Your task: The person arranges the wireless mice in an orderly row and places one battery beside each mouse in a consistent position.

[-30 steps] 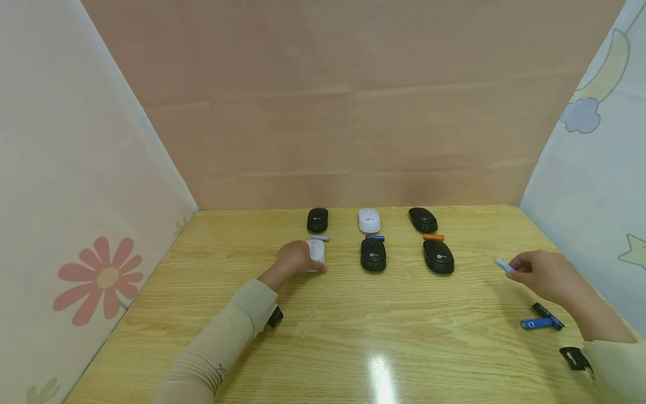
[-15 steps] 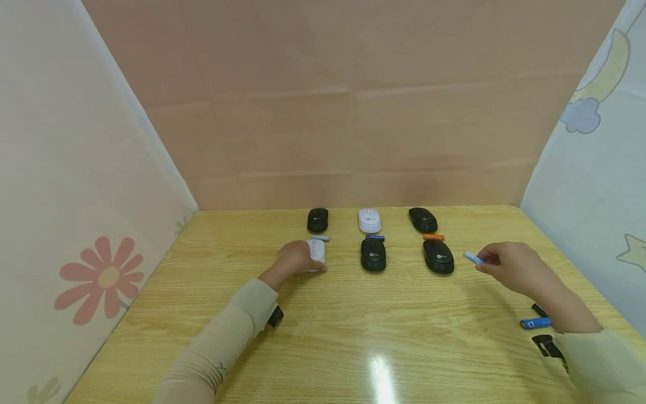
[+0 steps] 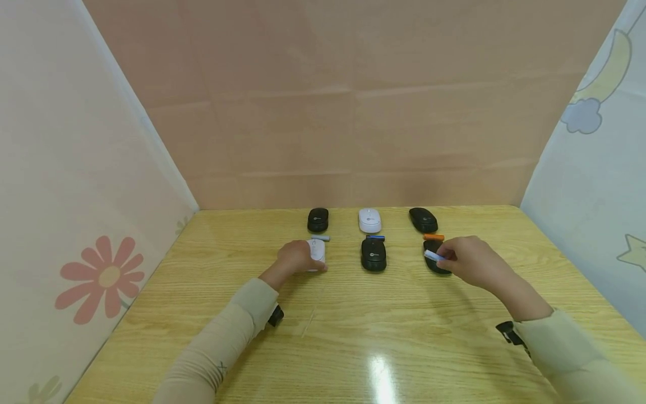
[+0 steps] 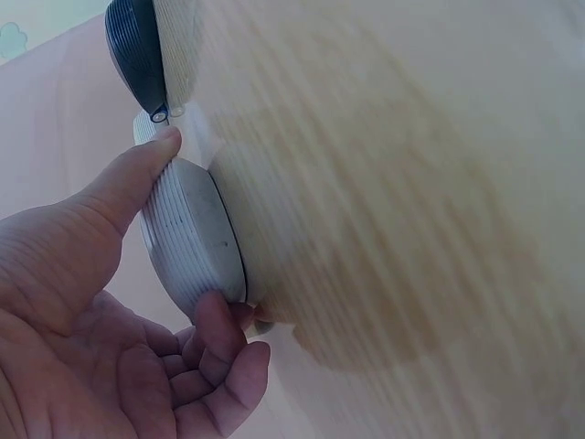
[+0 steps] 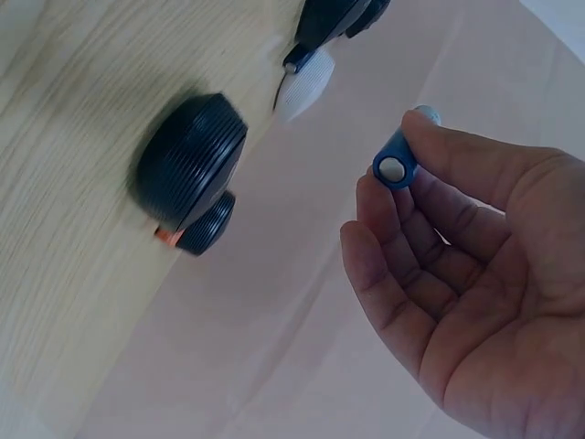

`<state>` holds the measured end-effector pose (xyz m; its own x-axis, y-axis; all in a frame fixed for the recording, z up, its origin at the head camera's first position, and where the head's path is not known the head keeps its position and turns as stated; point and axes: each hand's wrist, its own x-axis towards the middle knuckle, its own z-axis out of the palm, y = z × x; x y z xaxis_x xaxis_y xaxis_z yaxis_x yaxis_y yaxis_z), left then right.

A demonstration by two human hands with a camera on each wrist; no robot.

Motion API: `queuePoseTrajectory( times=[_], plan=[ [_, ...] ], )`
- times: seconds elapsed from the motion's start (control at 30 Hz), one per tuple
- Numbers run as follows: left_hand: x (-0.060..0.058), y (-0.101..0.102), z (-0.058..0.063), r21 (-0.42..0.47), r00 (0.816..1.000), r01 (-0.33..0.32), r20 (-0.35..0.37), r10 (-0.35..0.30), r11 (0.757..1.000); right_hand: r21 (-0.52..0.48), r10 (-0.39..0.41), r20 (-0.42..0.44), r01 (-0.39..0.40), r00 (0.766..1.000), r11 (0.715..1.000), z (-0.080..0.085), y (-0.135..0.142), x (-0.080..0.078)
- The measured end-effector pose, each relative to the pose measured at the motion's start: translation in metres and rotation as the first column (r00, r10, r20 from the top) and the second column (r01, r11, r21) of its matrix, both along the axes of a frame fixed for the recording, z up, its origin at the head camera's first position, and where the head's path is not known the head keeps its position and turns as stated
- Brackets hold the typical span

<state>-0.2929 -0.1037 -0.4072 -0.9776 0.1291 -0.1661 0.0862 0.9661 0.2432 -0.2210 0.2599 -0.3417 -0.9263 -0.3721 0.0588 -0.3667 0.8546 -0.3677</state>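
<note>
A salmon-tan sheet point(image 3: 348, 112) with faint creases hangs across the top of the frame, above a tabletop point(image 3: 383, 303) of yellow wood grain.

Left of centre, the left hand point(image 3: 294, 257) grips a smooth white computer mouse point(image 3: 318, 249) resting on the tabletop, thumb on one side and curled fingers on the other; it hides part of the shell. Right of centre, the right hand point(image 3: 469, 261) pinches a light-blue cylindrical battery point(image 3: 433, 256) between thumb and fingers, off the tabletop. In the head view, that battery and the hand partly cover a rounded black mouse point(image 3: 435, 268).

Just behind this mouse lies an orange battery point(image 3: 434, 237). At mid-frame, a blue-and-black battery point(image 3: 375, 237) sits behind another black mouse, and a pale grey-blue battery point(image 3: 321, 238) behind the gripped one. Farther back are three mice: black, white, black.

Both beige sleeves run out of the lower frame. A thin pale streak at lower centre is hard to make out: mark or object. Glare whitens the bottom edge. The pale left wall carries a red flower; the right one, a yellow moon and cloud.
</note>
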Motion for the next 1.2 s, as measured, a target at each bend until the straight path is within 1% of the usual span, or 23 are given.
queuePoseTrajectory(
  times=[0.13, 0.33, 0.53, 0.67, 0.83, 0.97, 1.2],
  plan=[
    [0.000, 0.000, 0.000, 0.001, 1.000, -0.004, 0.003, 0.004, 1.000, -0.005, 0.028, 0.012, -0.028, 1.000, 1.000, -0.002, -0.014, -0.002],
    [0.000, 0.001, 0.000, -0.005, 1.000, -0.005, 0.007, 0.005, 1.000, 0.017, 0.087, -0.034, -0.086, 0.996, 0.996, -0.006, -0.032, -0.005],
    [0.002, 0.002, 0.001, -0.003, 1.000, -0.004, 0.004, 0.004, 1.000, 0.006, 0.119, -0.010, -0.119, 0.993, 0.993, -0.010, -0.050, -0.007],
    [0.002, 0.002, 0.002, -0.007, 1.000, -0.006, 0.005, 0.006, 1.000, 0.012, 0.141, -0.010, -0.141, 0.990, 0.990, -0.012, -0.063, -0.007],
    [0.001, 0.003, 0.002, -0.011, 1.000, 0.003, 0.007, -0.003, 1.000, 0.048, 0.166, -0.006, -0.166, 0.986, 0.985, -0.015, -0.080, -0.007],
    [0.000, 0.002, 0.001, -0.007, 1.000, 0.007, 0.009, -0.007, 1.000, 0.079, 0.206, -0.026, -0.203, 0.978, 0.976, -0.018, -0.095, -0.007],
    [-0.001, 0.000, -0.002, -0.004, 1.000, 0.008, -0.003, -0.008, 1.000, 0.112, 0.242, -0.030, -0.238, 0.970, 0.965, -0.027, -0.126, -0.011]
  ],
)
